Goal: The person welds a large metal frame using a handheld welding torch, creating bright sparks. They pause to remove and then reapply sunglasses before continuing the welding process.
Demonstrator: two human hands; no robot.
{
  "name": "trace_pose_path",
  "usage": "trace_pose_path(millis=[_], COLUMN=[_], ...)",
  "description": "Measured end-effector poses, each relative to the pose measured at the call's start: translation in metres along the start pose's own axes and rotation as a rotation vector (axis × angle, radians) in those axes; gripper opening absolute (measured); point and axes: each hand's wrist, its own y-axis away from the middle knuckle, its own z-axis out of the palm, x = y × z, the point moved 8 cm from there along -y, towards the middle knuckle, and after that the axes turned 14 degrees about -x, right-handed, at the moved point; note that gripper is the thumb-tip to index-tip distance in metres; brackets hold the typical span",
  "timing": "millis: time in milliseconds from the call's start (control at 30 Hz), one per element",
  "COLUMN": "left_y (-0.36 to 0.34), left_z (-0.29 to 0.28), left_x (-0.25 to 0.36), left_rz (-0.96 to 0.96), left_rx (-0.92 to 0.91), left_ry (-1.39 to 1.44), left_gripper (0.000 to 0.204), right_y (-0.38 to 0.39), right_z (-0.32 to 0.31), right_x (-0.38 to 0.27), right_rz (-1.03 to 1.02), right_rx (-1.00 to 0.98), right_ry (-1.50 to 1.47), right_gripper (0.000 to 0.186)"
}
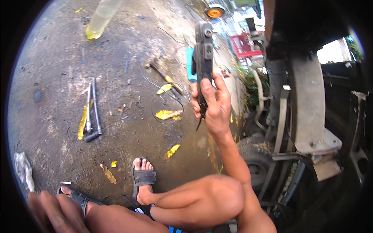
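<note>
My right hand (pixel 211 99) grips a long, black, slim tool or part (pixel 204 58), held upright with the thumb across it; its exact kind is unclear. Behind it lie a light-blue object (pixel 190 64), a hammer (pixel 159 72) with a dark-and-yellow handle and a thin dark cable (pixel 151 81) on the concrete. My left hand (pixel 56 211) is at the lower left edge beside my leg, fingers loosely extended, with nothing visible in them. Two long socket-wrench tools (pixel 94 108) lie on the ground to the left.
A bottle of pale liquid (pixel 101 19) lies at the top. A vehicle's dark frame (pixel 307 101) and wheel (pixel 254 171) line the right side. A red crate (pixel 241 46) stands behind. My sandalled foot (pixel 143 174), yellow leaves (pixel 168 114) and a plastic bag (pixel 24 171) are on the concrete.
</note>
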Motion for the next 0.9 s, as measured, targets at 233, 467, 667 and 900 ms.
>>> trace_pose_path(millis=[233, 467, 667, 900], left_y=[0.011, -0.039, -0.056, -0.078], left_z=[0.012, 0.007, 0.013, 0.03], left_x=[-0.017, -0.041, -0.049, -0.058], left_rz=[0.132, -0.569, -0.522, -0.381], left_rx=[0.202, -0.321, -0.304, -0.2], left_ry=[0.354, 0.237, 0.283, 0.255], left_gripper=[0.008, 0.023, 0.011, 0.011], right_y=[0.022, 0.028, 0.046, 0.07], right_z=[0.011, -0.018, -0.035, -0.036], right_x=[0.009, 0.0, -0.006, -0.023], right_rz=[-0.057, -0.227, -0.297, -0.517], right_rx=[0.084, 0.289, 0.484, 0.648], right_ry=[-0.006, 0.058, 0.462, 1.018], right_gripper=[0.047, 0.043, 0.051, 0.044])
